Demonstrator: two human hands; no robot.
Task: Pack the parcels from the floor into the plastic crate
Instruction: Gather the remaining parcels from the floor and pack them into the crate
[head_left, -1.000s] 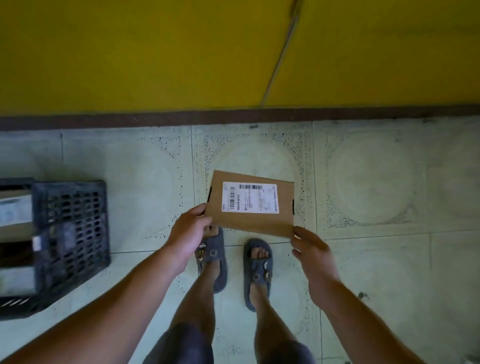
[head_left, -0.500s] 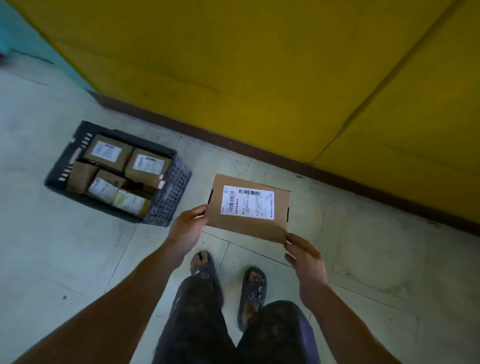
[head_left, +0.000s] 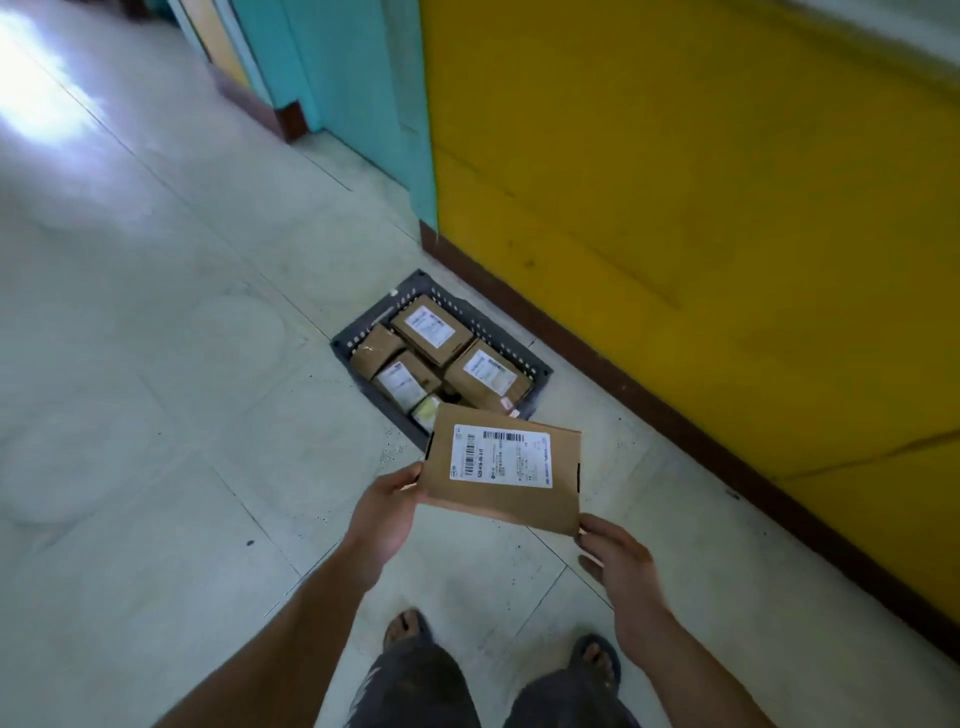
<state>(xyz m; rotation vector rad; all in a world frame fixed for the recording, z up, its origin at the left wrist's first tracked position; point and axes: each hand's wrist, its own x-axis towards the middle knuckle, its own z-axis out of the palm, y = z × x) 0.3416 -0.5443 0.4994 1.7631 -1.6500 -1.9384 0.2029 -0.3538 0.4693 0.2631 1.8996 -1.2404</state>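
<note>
I hold a flat brown cardboard parcel (head_left: 519, 493) with a white barcode label in front of me, above the floor. My left hand (head_left: 387, 512) grips its left edge and my right hand (head_left: 615, 558) pinches its lower right corner. Ahead on the floor stands a dark plastic crate (head_left: 363, 330) with perforated walls, next to the wall's brown skirting. Several brown labelled parcels (head_left: 431, 327) lie packed inside it. The held parcel hides the crate's near corner.
A yellow wall (head_left: 701, 208) with a dark brown skirting runs along the right. A teal door frame (head_left: 374, 104) stands behind the crate. Pale tiled floor (head_left: 156, 415) spreads to the left. My legs and sandalled feet (head_left: 410, 631) show at the bottom.
The view has swung left and the crate now lies straight ahead instead of at the left. Both hands still hold the same parcel, now over the crate's near corner.
</note>
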